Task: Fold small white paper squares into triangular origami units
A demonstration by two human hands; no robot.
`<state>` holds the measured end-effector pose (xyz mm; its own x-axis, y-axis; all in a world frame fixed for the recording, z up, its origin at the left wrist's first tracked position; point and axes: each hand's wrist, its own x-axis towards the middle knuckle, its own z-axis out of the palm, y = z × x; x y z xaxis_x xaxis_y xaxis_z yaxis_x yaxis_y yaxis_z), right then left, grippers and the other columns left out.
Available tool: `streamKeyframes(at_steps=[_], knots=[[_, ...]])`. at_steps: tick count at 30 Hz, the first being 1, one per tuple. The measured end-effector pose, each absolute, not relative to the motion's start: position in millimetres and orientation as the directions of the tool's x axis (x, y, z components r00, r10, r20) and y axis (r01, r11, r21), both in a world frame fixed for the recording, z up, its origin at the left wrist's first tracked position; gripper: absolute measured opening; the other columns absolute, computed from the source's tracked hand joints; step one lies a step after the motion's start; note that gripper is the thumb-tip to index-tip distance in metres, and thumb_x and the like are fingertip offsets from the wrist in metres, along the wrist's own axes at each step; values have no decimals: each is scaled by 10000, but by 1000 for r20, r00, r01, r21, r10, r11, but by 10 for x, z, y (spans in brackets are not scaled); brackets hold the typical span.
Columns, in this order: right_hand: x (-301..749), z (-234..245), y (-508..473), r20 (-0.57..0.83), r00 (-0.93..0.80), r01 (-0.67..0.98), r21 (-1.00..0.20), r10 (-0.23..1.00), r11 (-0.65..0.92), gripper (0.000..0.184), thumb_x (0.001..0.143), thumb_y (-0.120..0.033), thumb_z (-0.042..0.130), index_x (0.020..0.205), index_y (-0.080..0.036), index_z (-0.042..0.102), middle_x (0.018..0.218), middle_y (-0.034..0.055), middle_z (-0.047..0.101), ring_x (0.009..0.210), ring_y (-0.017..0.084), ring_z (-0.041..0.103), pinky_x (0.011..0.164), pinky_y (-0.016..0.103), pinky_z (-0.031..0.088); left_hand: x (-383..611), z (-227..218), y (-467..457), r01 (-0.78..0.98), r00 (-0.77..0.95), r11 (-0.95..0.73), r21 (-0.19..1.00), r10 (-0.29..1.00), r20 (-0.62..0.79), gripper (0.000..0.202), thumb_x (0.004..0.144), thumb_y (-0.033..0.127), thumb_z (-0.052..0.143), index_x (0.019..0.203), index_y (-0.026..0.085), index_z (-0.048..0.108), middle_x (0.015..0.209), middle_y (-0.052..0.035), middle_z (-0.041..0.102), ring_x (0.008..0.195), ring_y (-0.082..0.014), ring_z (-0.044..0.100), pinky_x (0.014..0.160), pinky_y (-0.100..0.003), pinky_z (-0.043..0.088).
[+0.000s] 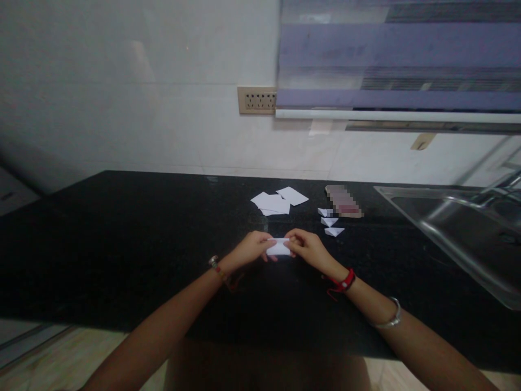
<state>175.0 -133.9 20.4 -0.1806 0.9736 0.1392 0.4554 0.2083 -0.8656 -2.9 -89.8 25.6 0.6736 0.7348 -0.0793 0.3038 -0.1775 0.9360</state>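
Note:
Both hands meet over the black countertop (122, 239) and pinch a small white slip of paper (278, 247) between them. My left hand (251, 249) grips its left end with curled fingers. My right hand (307, 247) grips its right end. Beyond the hands lies a loose pile of white paper sheets (277, 202). Three small folded white paper triangles (331, 221) sit in a short row just right of my right hand.
A steel sink (456, 228) with a tap is set into the counter at the right. A blurred rectangular object (344, 201) lies behind the triangles. A wall socket (257, 100) and a striped window blind (399, 60) are on the white wall behind.

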Motion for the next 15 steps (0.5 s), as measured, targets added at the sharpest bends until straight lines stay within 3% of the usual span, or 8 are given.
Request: streamKeyframes(at_steps=[9,12,15], knots=[[1746,219,-1354,147,-187,400,-892,971,212,145,712,-249,550,820,-152,542,596,-10,559,534,106,538,508,202,401,-43,228,-884,305,724,-192,933,683,-96,313,820,342,363,750,87,530,630,-51,614,451,-76,519,427,-170,380],[1738,239,-1362,148,-177,413,-887,973,209,134,710,-246,552,803,-150,546,591,-6,565,533,109,542,515,206,404,-56,254,-900,341,733,-305,889,679,-48,350,833,358,323,754,100,545,642,-37,611,474,-84,507,443,-180,367],[1731,262,-1373,143,-170,429,-880,975,204,130,713,-252,548,790,-147,549,562,-7,566,528,113,549,528,212,411,-63,293,-924,387,691,-520,761,710,134,297,819,342,366,784,132,572,710,-17,602,609,-110,527,544,-200,381]])
